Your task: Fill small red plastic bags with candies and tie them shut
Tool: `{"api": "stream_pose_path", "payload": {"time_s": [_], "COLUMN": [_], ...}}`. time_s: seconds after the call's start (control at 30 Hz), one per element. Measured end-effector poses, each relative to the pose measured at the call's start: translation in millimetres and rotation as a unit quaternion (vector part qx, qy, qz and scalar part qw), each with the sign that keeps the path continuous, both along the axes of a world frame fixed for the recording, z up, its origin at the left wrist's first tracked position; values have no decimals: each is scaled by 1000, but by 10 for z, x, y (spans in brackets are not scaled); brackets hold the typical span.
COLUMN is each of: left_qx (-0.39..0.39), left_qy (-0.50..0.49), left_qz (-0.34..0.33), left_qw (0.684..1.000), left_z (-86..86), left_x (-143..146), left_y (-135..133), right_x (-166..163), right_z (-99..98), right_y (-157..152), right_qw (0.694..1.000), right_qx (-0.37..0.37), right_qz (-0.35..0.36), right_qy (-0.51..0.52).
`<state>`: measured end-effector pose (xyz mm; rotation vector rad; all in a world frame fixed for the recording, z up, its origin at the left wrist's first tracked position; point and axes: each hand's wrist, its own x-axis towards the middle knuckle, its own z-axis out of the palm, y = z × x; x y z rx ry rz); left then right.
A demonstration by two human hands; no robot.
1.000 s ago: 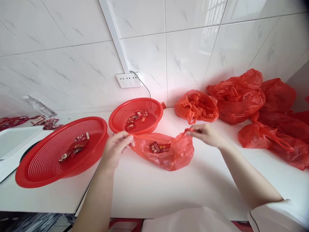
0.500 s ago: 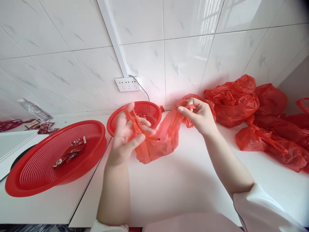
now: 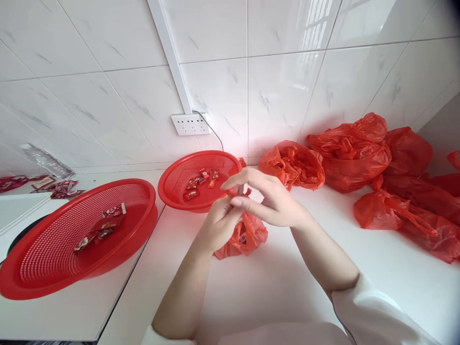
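Note:
A thin red plastic bag (image 3: 251, 237) hangs below my two hands, close to the white table, its top gathered; a small printed packet shows through it. My left hand (image 3: 223, 223) is closed on the bag's handles, thumb up. Just above and to the right, my right hand (image 3: 268, 199) is pinched on the handles too, its fingers arched over the left one. Some of the handle plastic is hidden between the fingers. Behind the hands stands a round red basket (image 3: 172, 194) with several small red packets (image 3: 192, 191) in it.
A larger red basket (image 3: 138, 235) with several packets stands tilted at the left. Several filled red bags (image 3: 350, 165) lie along the wall at the right. A power strip (image 3: 190, 124) is on the tiled wall. A clear plastic bottle (image 3: 48, 160) lies at the far left.
My hands, apart before with the bag's handles stretched between them, have come together. The bag now hangs gathered beneath them. My left hand has moved right and closed.

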<state>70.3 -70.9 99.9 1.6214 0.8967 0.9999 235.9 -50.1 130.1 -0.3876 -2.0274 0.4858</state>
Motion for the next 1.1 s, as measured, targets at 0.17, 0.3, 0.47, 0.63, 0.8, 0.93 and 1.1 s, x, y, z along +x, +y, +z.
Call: {"api": "stream_pose_path", "payload": {"time_s": [0.17, 0.3, 0.47, 0.63, 0.8, 0.93, 1.1], "left_qx": [-74, -85, -174, -252, -241, -170, -60], "left_qy": [-36, -31, -111, -204, -220, -77, 108], "left_qz": [-6, -7, -8, -16, -81, -137, -126], "left_qw": [997, 996, 979, 946, 942, 973, 984], "left_z": [24, 22, 4, -27, -56, -2, 61], "left_x": [-32, -54, -125, -159, -199, -207, -209], "left_y": [17, 76, 196, 264, 274, 212, 128], "right_x": [147, 185, 329, 513, 461, 298, 168], "right_z": [-198, -365, -376, -264, -266, -389, -456], "right_y": [74, 106, 94, -32, 1, 130, 164], "right_qw": [995, 989, 972, 993, 985, 980, 936], "right_qx": [-97, -125, -133, -96, -130, -191, -337], "right_qz": [4, -42, -42, 66, 92, 16, 106], "right_qy": [-8, 62, 189, 12, -68, 51, -2]}}
